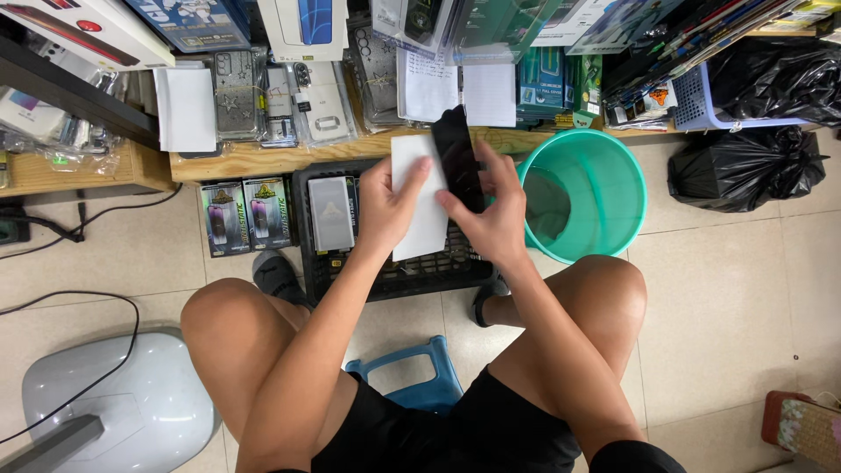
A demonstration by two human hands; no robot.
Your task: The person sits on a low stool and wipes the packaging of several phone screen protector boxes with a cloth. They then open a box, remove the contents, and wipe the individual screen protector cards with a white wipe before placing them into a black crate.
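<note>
Head view: 2 hands [394, 206] [491, 215] on dark panel [455, 153]

The person wears black shorts [455, 429] and dark footwear [279, 276], possibly sandals; both the left hand [390, 206] and right hand [495, 219] are bare, forearms sleeveless.

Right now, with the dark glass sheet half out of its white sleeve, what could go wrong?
1. The right hand pinches the dark sheet only at its lower part; it could slip and drop into the black crate or onto the tiled floor.
2. Fingers lie on its face, so smudges are likely.
3. The left hand holds the white sleeve by one side; it may bend.
</note>
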